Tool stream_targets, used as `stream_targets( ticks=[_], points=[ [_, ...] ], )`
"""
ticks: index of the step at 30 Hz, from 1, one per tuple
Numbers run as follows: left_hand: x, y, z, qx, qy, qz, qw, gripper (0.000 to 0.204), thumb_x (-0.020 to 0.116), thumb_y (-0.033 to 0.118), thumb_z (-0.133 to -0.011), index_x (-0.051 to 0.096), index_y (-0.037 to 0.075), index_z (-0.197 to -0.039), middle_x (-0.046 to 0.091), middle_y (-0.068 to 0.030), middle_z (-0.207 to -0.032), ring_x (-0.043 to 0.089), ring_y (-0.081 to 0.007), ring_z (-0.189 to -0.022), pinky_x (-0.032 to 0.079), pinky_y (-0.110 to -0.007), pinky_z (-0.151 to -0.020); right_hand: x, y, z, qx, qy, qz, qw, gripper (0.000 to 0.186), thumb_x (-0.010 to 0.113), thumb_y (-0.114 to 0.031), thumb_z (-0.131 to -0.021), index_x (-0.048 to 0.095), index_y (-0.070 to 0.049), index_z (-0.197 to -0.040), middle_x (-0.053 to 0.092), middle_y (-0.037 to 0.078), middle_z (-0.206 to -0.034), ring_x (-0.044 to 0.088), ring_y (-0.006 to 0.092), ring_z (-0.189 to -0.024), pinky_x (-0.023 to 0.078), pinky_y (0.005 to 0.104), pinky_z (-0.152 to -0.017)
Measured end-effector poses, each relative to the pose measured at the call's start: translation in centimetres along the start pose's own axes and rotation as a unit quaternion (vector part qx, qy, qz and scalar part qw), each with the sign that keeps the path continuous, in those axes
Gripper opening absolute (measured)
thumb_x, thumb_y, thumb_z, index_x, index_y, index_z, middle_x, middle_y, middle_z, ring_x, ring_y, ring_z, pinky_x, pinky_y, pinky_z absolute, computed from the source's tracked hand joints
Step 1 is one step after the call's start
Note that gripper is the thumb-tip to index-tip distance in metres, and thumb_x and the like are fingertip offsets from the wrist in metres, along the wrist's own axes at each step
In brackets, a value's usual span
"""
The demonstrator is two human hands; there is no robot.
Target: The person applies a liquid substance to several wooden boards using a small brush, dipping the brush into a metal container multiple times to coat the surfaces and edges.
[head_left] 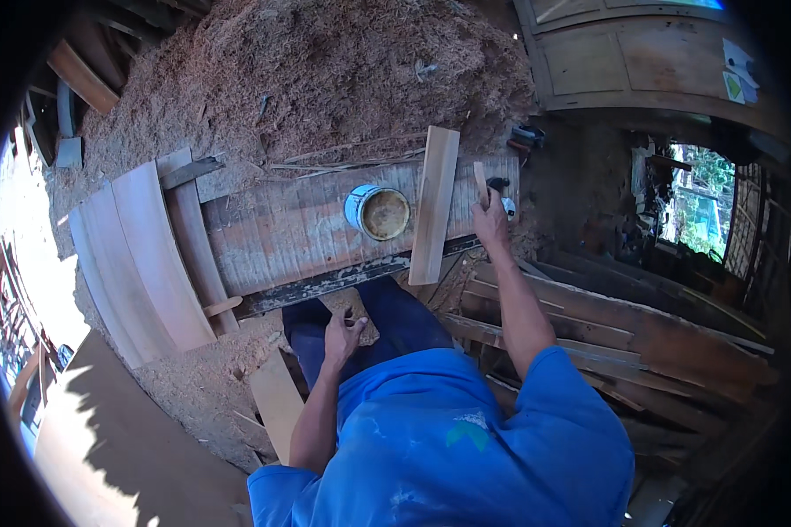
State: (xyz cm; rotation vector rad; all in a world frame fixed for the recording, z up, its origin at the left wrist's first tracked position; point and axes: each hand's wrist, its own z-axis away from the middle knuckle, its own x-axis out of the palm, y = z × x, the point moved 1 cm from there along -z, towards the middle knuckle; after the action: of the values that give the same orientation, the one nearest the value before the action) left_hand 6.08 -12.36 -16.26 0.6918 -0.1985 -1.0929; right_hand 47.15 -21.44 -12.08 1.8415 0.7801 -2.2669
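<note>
The right hand [492, 225] is clamped on a stick [481, 183], far right at the table [277, 241]; the left hand [344, 335], fingers apart, hangs nearer. A tub [385, 215] stands left of a board [435, 206].

Big ol' shavings heap [351, 79] up top
Panelled wood [584, 63] top right, bright window [705, 206] below, stacked boards [685, 347] lower right

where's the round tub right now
In the head view, the tub stands on the wooden bench, just left of the long pale board.

Glare far L — R side mostly dim — rim warped.
</note>
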Motion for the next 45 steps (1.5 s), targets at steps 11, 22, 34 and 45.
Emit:
stream_targets(
  ticks=[11,22,34,45],
  points=[
    [4.9,7.7,-12.1,0.209,0.301,-0.129,0.922,0.113,0.089,0.037,-0.071,0.023,0.000,-0.155,0.033,-0.0258,-0.155,0.035,-0.0422,-0.143,0.030,-0.052,-0.116,-2.1,-12.2,-1.4,-0.463,-0.248,0.154,0.837,0.013,0.057,-0.012,-0.087,0.060,-0.007,-0.099,0.063,0.015,-0.086,0.070,0.0365,-0.078,0.055,0.0471,-0.065],
    [5.1,8.2,-16.1,0.325,0.351,-0.113,0.871,0.114,0.091,0.048,-0.062,0.031,0.012,-0.153,0.043,-0.0134,-0.154,0.039,-0.0335,-0.145,0.026,-0.055,-0.114,2.2,-10.3,-4.6,-0.521,-0.243,0.109,0.811,0.018,0.059,-0.008,-0.084,0.067,-0.010,-0.100,0.059,0.013,-0.083,0.068,0.0351,-0.078,0.054,0.0468,-0.066],
    [4.5,8.3,-15.4,0.307,0.327,-0.103,0.888,0.113,0.092,0.042,-0.061,0.031,0.015,-0.153,0.043,-0.0102,-0.155,0.037,-0.0333,-0.146,0.024,-0.057,-0.115,4.0,-14.4,-6.1,-0.688,-0.241,0.111,0.675,0.017,0.063,-0.011,-0.079,0.067,-0.015,-0.096,0.059,0.007,-0.086,0.065,0.0260,-0.086,0.048,0.0398,-0.080],
    [4.4,8.5,-15.5,0.321,0.337,-0.080,0.881,0.111,0.092,0.039,-0.062,0.033,0.015,-0.152,0.043,-0.0103,-0.154,0.037,-0.0314,-0.146,0.023,-0.057,-0.116,2.2,-10.8,-7.3,-0.485,-0.384,-0.139,0.773,0.022,0.061,-0.004,-0.081,0.073,-0.012,-0.099,0.056,0.008,-0.079,0.063,0.0255,-0.083,0.045,0.0385,-0.077]
  ],
)
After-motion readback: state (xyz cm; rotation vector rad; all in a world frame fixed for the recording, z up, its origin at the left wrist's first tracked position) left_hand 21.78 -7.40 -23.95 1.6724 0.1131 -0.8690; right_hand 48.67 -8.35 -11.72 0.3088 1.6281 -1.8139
